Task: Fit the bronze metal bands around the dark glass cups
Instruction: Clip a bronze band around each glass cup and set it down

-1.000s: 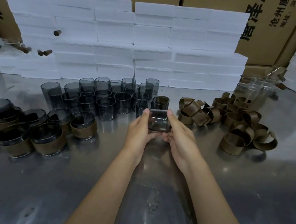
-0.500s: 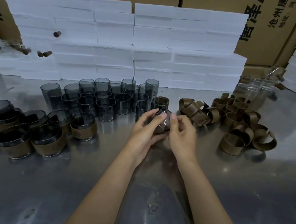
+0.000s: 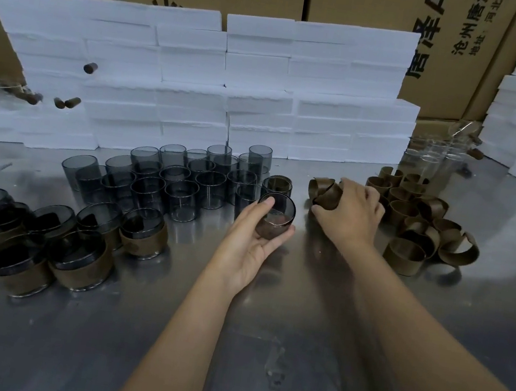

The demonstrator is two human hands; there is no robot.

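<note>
on the steel bench, nearest: the left hand (image 3: 251, 244) cradles a bare dark glass cup (image 3: 275, 215), thumb on its rim, tilted up, seemingly ready for a band.
near left: finished cups (image 3: 80, 257) wearing bronze bands, grouped aside as done work.
middle right: the right hand (image 3: 349, 210) has its fingers curled round a bronze band (image 3: 327, 195) at the left edge of the loose pile (image 3: 419, 226), apparently picking one for the held cup.
middle: unbanded cups (image 3: 182, 180) clustered, awaiting bands.
far: white foam blocks (image 3: 200, 79) stacked before cardboard cartons (image 3: 363, 0).
</note>
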